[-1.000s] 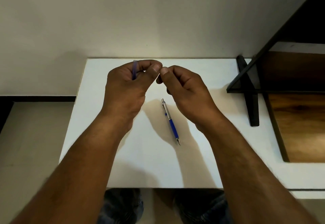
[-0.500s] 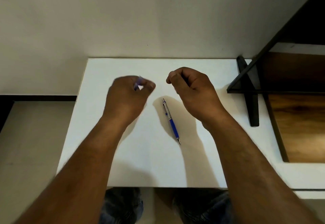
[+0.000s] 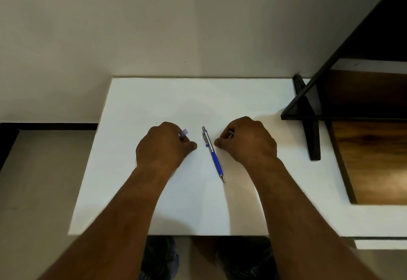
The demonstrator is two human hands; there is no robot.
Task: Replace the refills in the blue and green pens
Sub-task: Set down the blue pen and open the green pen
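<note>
Centrally, blue pen (image 3: 212, 153), between curled fingers (image 3: 217, 142)

Hands: two, left hand (image 3: 163, 147) and right hand (image 3: 248, 143), both with fingers curled.
Whole pens: one, the blue pen (image 3: 212, 153), blue and silver.
Loose pen pieces: two seen. A pale purple piece (image 3: 184, 133) is held in the left fingers and a grey piece (image 3: 230, 132) in the right. Too hidden to tell which parts they are.
Tables: one white table (image 3: 154, 202).
Shelf units: one black-framed shelf (image 3: 308, 112).
</note>
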